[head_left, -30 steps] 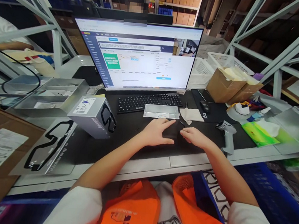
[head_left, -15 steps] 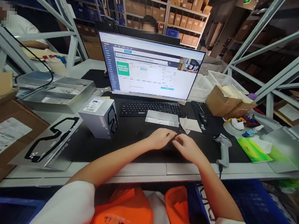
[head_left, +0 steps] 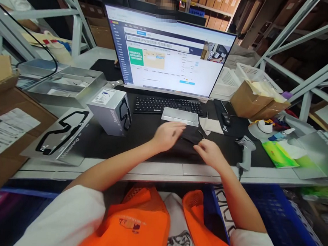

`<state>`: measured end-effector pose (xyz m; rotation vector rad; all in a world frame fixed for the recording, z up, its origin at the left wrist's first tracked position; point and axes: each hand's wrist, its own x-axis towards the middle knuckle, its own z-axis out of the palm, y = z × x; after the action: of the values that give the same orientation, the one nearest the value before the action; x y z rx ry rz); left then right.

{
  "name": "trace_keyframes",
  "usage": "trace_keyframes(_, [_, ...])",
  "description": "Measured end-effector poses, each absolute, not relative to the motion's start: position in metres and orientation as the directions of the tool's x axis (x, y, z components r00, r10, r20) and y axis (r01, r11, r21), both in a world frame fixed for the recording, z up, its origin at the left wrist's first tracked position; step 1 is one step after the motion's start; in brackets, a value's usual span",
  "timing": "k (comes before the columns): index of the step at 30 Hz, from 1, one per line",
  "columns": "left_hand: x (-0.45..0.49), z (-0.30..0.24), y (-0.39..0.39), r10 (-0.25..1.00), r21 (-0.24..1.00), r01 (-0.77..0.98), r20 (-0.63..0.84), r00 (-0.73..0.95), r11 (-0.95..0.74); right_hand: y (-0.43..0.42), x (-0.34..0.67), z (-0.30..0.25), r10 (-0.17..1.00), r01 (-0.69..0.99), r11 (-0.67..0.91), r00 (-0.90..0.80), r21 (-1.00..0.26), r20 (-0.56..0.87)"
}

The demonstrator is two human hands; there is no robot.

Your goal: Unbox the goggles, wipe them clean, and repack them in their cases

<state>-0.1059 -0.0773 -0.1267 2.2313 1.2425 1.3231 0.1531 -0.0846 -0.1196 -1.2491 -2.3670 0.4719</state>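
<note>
Both my hands rest on a dark flat pouch-like item (head_left: 189, 140) lying on the black desk mat (head_left: 140, 132). My left hand (head_left: 167, 134) grips its left side with curled fingers. My right hand (head_left: 209, 152) pinches its right edge. Just beyond them sits a shallow silver tray (head_left: 180, 116) in front of the black keyboard (head_left: 168, 105). A large monitor (head_left: 169, 53) stands behind, showing a white software page.
A grey product box (head_left: 110, 111) and a flattened grey sleeve (head_left: 59, 135) lie at left, with open metal tins (head_left: 64, 86) and cardboard boxes (head_left: 1, 125) beyond. A barcode scanner (head_left: 244, 150), mouse (head_left: 225, 118), tissue paper (head_left: 210, 125), cardboard box (head_left: 253, 99) and green packet (head_left: 280, 155) are at right. Another person sits behind the monitor.
The camera tilted down and the view shifted. My hands moved slightly apart on the dark item, its middle now showing between them. A yellowish panel appeared on the screen.
</note>
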Motion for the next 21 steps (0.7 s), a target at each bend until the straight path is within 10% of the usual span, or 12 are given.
trace_keyframes(5, [-0.110,-0.120,-0.087,0.657,0.703,0.318,0.710,-0.254,-0.636,-0.083,0.154,-0.110,0.797,0.591,0.596,-0.521,-0.544,0.307])
trace_keyframes(21, [-0.145,-0.145,-0.079,0.866,0.736,0.503,0.496,0.055,-0.454,-0.091,0.071,-0.111,0.701,0.634,0.713,-0.631,-0.300,0.332])
